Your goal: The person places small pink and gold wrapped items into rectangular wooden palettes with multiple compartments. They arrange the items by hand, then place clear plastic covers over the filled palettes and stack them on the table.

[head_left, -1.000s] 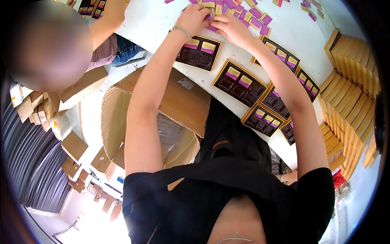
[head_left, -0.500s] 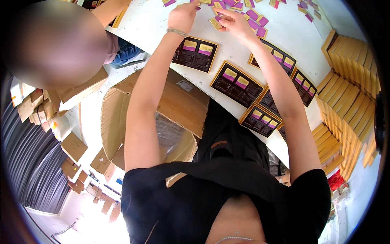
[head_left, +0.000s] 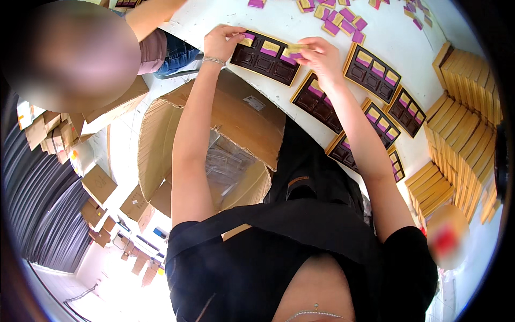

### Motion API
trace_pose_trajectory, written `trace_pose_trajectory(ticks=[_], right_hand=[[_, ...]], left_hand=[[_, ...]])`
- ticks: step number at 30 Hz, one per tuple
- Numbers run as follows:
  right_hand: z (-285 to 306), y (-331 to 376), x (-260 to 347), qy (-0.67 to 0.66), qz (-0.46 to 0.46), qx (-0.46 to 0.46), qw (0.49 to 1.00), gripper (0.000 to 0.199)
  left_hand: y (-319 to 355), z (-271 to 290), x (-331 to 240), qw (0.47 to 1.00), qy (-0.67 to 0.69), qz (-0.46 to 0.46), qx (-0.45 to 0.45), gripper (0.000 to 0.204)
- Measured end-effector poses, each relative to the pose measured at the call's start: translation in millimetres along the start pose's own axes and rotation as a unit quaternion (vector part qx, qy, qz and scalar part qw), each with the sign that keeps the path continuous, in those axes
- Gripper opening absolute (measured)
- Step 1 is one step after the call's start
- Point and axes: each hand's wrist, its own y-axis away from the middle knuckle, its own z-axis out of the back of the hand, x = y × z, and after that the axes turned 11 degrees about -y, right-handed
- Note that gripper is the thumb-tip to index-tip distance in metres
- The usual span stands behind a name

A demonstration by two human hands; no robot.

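Note:
A dark brown compartmented tray with a gold edge lies under both hands at the table's near edge. At its left end my left hand is closed in a pinch on a small gold-and-purple wrapped piece in the far left compartment. Another wrapped piece sits in the middle far compartment. Between the thumb and fingers of my right hand, one more gold-and-purple piece is held above the tray's right end. The near row of compartments holds nothing.
Similar part-filled trays lie to the right. Loose wrapped pieces are scattered at the far side. Stacked gold-edged boxes line the right. An open cardboard carton stands below the table edge; a co-worker's arm is far left.
Both hands have come back from the scattered pieces to the tray. My left hand now pinches a piece at its left end; my right hand brings one over its right end.

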Motion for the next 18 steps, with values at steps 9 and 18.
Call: trace_pose_trajectory(ticks=[9, 18], right_hand=[[125.3, 119.9, -6.2, 0.156, 0.072, -0.173, 0.97, 0.014], [122.7, 146.7, -40.0, 0.34, 0.108, -0.2, 0.913, 0.009]], left_hand=[[9.0, -33.3, 15.5, 0.993, 0.072, -0.062, -0.073, 0.022], [19.7, -8.3, -9.2, 0.964, -0.102, -0.226, -0.089, 0.031]])
